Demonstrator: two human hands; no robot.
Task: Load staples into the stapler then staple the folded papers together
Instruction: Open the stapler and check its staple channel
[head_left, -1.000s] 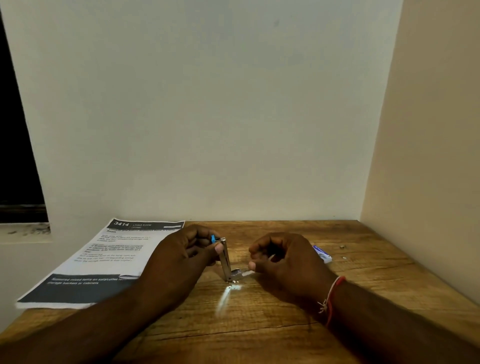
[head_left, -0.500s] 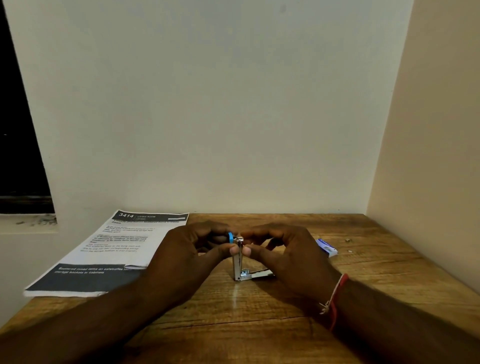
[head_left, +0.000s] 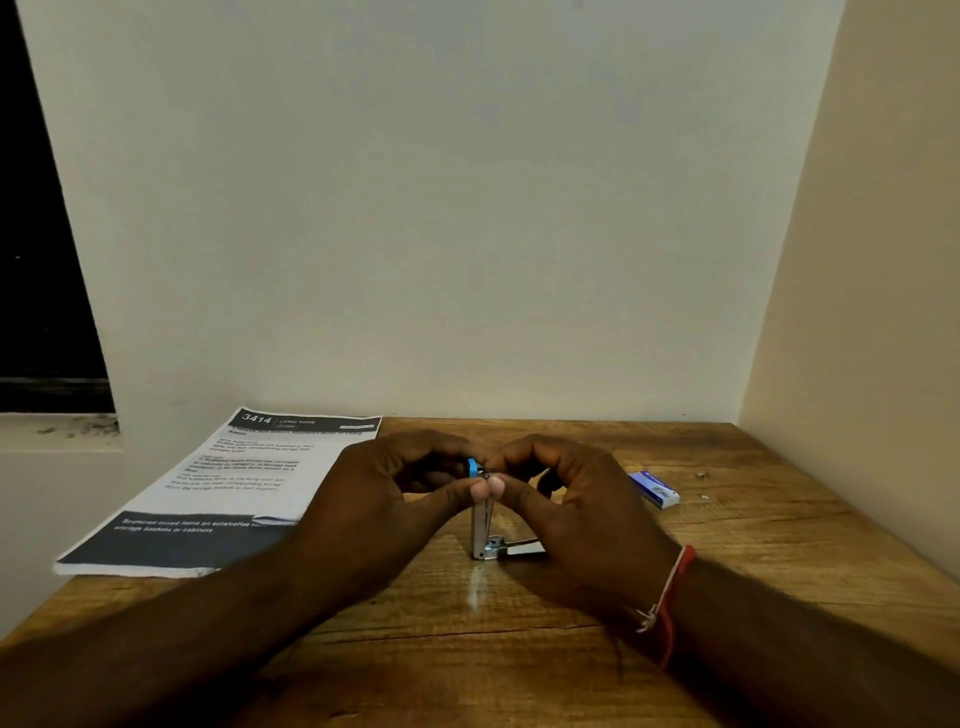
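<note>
Opened stapler (head_left: 480, 530) at the middle of the wooden table (head_left: 519, 649) — one metal arm upright, the other flat toward three o'clock, partly under the right hand (head_left: 576, 499). Pinched at the blue-tipped top from both sides: left hand (head_left: 384, 493) from nine o'clock, right from three, thumb tips pressed close together against the upright arm. No telling of any staple strip between the fingers.

Probably light, stiff and slick metal, prone to tipping or snapping shut at the hinge — best held low on the upright arm's side walls, clear of the channel.

Printed papers (head_left: 223, 493) flat at ten o'clock, untouched. Small blue-and-white box (head_left: 654, 488), likely the staples, at two o'clock, apart from both hands. Loading judged unfinished.
</note>
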